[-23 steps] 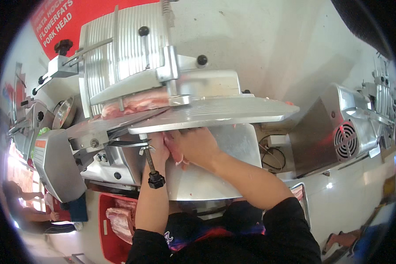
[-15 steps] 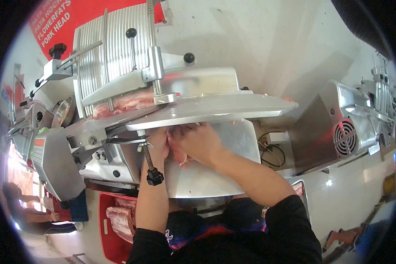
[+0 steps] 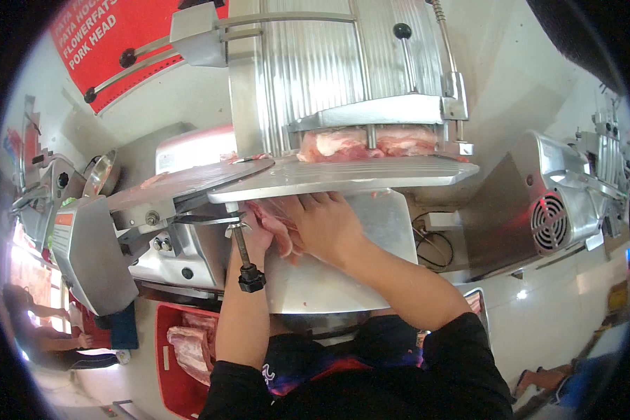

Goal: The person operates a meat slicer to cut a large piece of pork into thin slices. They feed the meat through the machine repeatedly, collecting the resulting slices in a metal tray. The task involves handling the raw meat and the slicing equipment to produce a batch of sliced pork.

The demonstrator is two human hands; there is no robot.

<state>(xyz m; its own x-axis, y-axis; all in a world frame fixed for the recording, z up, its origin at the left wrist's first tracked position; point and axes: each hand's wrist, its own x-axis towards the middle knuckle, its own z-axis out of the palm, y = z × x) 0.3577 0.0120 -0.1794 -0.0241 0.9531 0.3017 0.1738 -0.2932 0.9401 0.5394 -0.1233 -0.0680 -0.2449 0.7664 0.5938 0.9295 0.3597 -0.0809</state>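
Right hand (image 3: 329,225) lay palm down under the slicer's flat tray (image 3: 343,178), fingers loosely curled over a pile of pink meat slices (image 3: 276,224). Not clenched; pressed onto the slices rather than closed round them. Left hand (image 3: 253,234) sat just beside it, cupped against the same pile from the left, mostly hidden behind a metal rod with a black knob (image 3: 250,278); whether gripping or merely touching, could not tell. Slices rested at the top of a sloped steel plate (image 3: 329,287), tucked beneath the tray's front edge, between both hands.

Above the tray, a block of raw meat (image 3: 367,143) clamped under a grey holder (image 3: 371,112), in front of the ribbed carriage (image 3: 329,63) standing upright. Left of it, the slicer body (image 3: 189,150), flecked with scraps. Further left, a grey housing (image 3: 91,252) tilted outward, with a second machine (image 3: 56,185) behind it.

Below the steel plate, a red crate (image 3: 171,364) holding more meat (image 3: 189,343), partly covered by the left forearm. To the right, another steel machine (image 3: 553,210) with a round vent grille, cables (image 3: 434,245) coiled between it and the plate. Red sign (image 3: 112,42) on the wall at upper left. At the far left edge, another person's arm (image 3: 42,336), well apart from the work.
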